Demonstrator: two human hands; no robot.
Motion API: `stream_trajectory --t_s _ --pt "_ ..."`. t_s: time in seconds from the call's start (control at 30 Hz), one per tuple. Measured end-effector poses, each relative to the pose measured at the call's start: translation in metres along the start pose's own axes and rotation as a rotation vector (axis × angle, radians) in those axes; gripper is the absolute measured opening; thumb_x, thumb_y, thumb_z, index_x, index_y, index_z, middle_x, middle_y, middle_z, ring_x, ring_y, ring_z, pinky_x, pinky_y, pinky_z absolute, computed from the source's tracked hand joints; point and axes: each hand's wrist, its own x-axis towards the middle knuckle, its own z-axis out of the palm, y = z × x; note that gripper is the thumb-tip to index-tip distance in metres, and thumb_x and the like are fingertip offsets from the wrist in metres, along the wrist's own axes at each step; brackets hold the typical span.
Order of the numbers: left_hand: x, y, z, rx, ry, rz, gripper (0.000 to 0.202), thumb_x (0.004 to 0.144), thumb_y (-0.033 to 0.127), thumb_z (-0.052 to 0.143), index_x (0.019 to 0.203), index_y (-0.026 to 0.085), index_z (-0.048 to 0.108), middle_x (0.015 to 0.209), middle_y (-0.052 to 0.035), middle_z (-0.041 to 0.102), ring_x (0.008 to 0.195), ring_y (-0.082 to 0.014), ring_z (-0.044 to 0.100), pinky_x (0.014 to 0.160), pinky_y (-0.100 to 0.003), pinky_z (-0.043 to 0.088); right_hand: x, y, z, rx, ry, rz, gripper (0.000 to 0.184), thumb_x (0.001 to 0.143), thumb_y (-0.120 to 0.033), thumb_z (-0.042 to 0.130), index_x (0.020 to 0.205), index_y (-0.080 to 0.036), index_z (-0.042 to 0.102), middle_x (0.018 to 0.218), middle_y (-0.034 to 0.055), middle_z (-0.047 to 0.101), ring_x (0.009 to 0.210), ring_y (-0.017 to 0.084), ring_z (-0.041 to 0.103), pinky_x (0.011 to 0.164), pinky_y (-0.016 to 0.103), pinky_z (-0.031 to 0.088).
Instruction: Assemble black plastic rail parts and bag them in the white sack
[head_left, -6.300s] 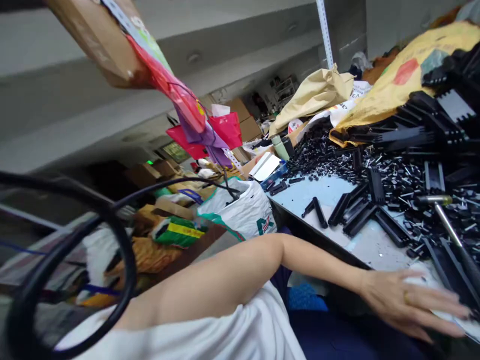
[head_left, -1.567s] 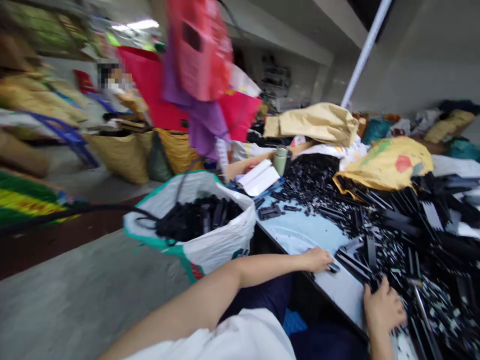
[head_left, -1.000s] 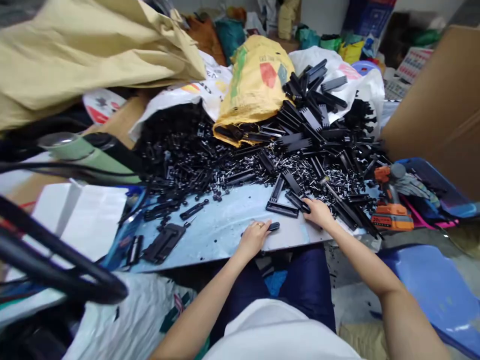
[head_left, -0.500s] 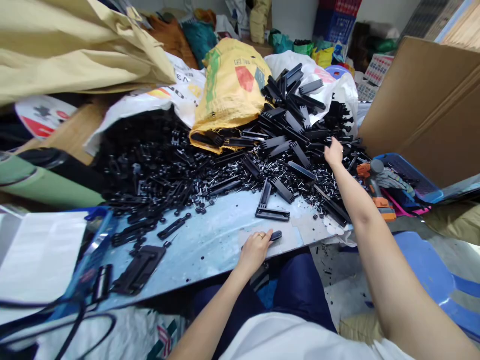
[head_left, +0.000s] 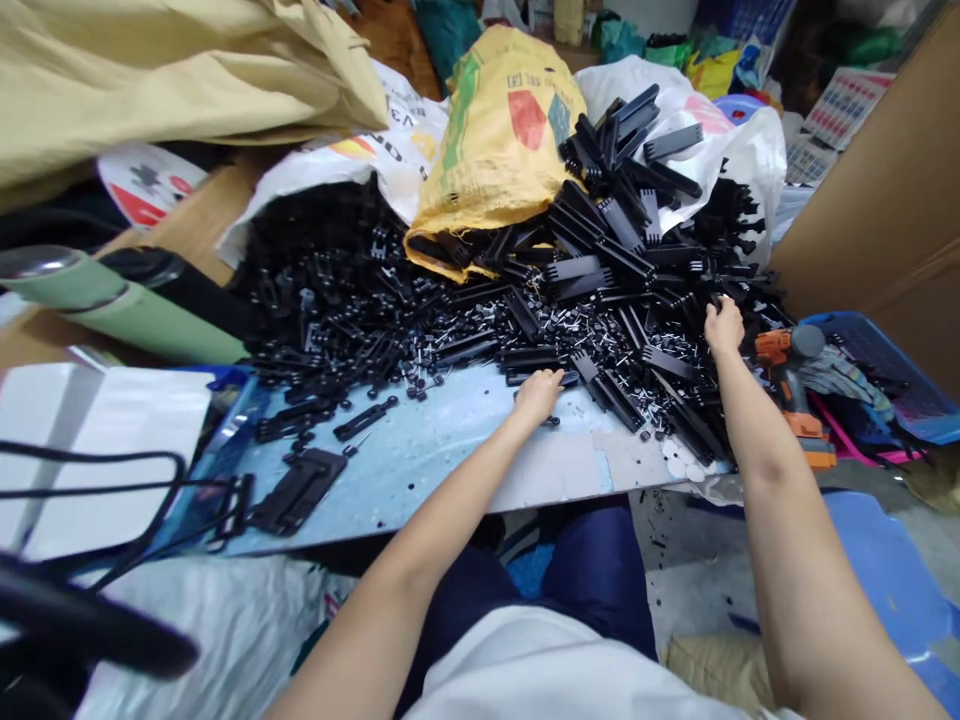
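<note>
My left hand (head_left: 538, 398) is closed around a black plastic part, whose rounded end (head_left: 570, 379) sticks out to the right of the fingers. It is at the near edge of a heap, beside long black plastic pieces (head_left: 529, 357). Reaching further out, my right hand (head_left: 725, 328) has its fingers curled in at the right side of the heap. Something dark shows at those fingertips, but I cannot make out what it is. Around both hands lie black slotted bars (head_left: 670, 362) and many small screws (head_left: 577, 325).
A yellow sack (head_left: 502, 150) spills black parts at the back. An orange power tool (head_left: 791, 390) and blue basket (head_left: 885, 360) are on the right. On the blue tabletop (head_left: 427, 450) lies a flat black plate (head_left: 300, 490). A green cylinder (head_left: 165, 320) is at left.
My left hand has moved away from the table's front edge to the heap, still with the black part. My right hand has drawn slightly nearer, fingers curled. The view has shifted.
</note>
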Motion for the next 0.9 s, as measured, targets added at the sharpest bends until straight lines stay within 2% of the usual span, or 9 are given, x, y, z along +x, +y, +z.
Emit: stream_trajectory --t_s 0.1,0.2,0.27,0.33,0.4,0.5,0.7,0.8,0.9 --pt "-0.031 -0.011 -0.002 -0.014 -0.016 0.045 0.025 0.092 0.015 0.047 0.117 0.015 0.048 0.093 -0.0082 0.052 0.092 -0.0208 0.052 0.077 -0.025 0.043 -0.028 -0.018 -0.017 0.069 0.028 0.055 0.043 0.086 -0.030 0.045 0.122 -0.007 0.041 0.113 0.0200 0.053 0.104 0.027 0.050 0.090 0.040 0.037" --pt "-0.085 -0.022 0.005 0.001 -0.032 0.095 0.025 0.092 0.016 0.044 0.117 0.016 0.047 0.087 -0.0067 0.053 0.089 -0.0205 0.052 0.074 -0.025 0.044 -0.078 -0.038 -0.033 0.135 -0.011 -0.204 0.039 0.086 -0.031 0.046 0.116 -0.008 0.046 0.110 0.0174 0.055 0.101 0.024 0.052 0.088 0.036 0.038" --pt "-0.116 -0.028 0.012 0.010 -0.038 0.101 0.027 0.092 0.016 0.043 0.118 0.016 0.045 0.087 -0.0069 0.053 0.088 -0.0204 0.052 0.074 -0.025 0.044 -0.125 -0.051 -0.038 0.165 -0.212 -0.555 0.031 0.088 -0.033 0.043 0.110 -0.012 0.052 0.107 0.0128 0.058 0.098 0.020 0.054 0.086 0.032 0.040" --pt "-0.134 -0.032 0.017 0.004 -0.044 0.092 0.028 0.091 0.015 0.043 0.119 0.015 0.045 0.090 -0.0077 0.053 0.089 -0.0209 0.052 0.077 -0.027 0.044 -0.175 -0.063 -0.037 0.120 -0.566 -0.937 0.029 0.089 -0.037 0.043 0.103 -0.016 0.057 0.100 0.0083 0.061 0.093 0.017 0.057 0.080 0.027 0.041" --pt "-0.140 -0.032 0.019 -0.033 -0.055 0.097 0.029 0.090 0.015 0.043 0.120 0.015 0.044 0.097 -0.0084 0.052 0.093 -0.0216 0.051 0.083 -0.030 0.043 -0.219 -0.074 -0.032 -0.010 -0.813 -1.149 0.030 0.090 -0.040 0.044 0.100 -0.016 0.059 0.093 0.0066 0.063 0.086 0.016 0.059 0.073 0.025 0.040" --pt "-0.135 -0.028 0.015 -0.105 -0.078 0.113 0.033 0.090 0.017 0.043 0.123 0.015 0.041 0.111 -0.0096 0.048 0.103 -0.0230 0.047 0.091 -0.034 0.040 -0.256 -0.086 -0.025 -0.222 -0.889 -1.169 0.034 0.092 -0.041 0.040 0.102 -0.015 0.058 0.093 0.0073 0.063 0.084 0.017 0.060 0.066 0.024 0.036" --pt "-0.130 -0.022 0.013 -0.154 -0.087 0.166 0.057 0.079 0.054 0.066 0.113 0.015 0.044 0.108 -0.0104 0.048 0.102 -0.0276 0.047 0.089 -0.037 0.040 -0.264 -0.100 -0.030 -0.375 -0.855 -1.069 0.036 0.093 -0.044 0.035 0.107 -0.018 0.055 0.097 0.0063 0.061 0.087 0.017 0.059 0.057 0.025 0.028" --pt "-0.135 -0.025 0.018 -0.177 -0.013 0.184 0.064 0.073 0.056 0.072 0.112 0.014 0.043 0.103 -0.0097 0.050 0.096 -0.0262 0.051 0.085 -0.034 0.042 -0.268 -0.102 -0.040 -0.380 -0.784 -1.083 0.036 0.094 -0.044 0.033 0.107 -0.018 0.055 0.096 0.0079 0.061 0.086 0.018 0.057 0.059 0.026 0.028" --pt "-0.138 -0.028 0.023 -0.212 0.053 0.213 0.052 0.079 0.051 0.067 0.107 0.015 0.044 0.099 -0.0082 0.052 0.093 -0.0239 0.053 0.080 -0.030 0.043 -0.274 -0.104 -0.048 -0.388 -0.714 -1.096 0.034 0.095 -0.039 0.032 0.107 -0.018 0.055 0.095 0.0098 0.060 0.086 0.018 0.056 0.062 0.027 0.028"
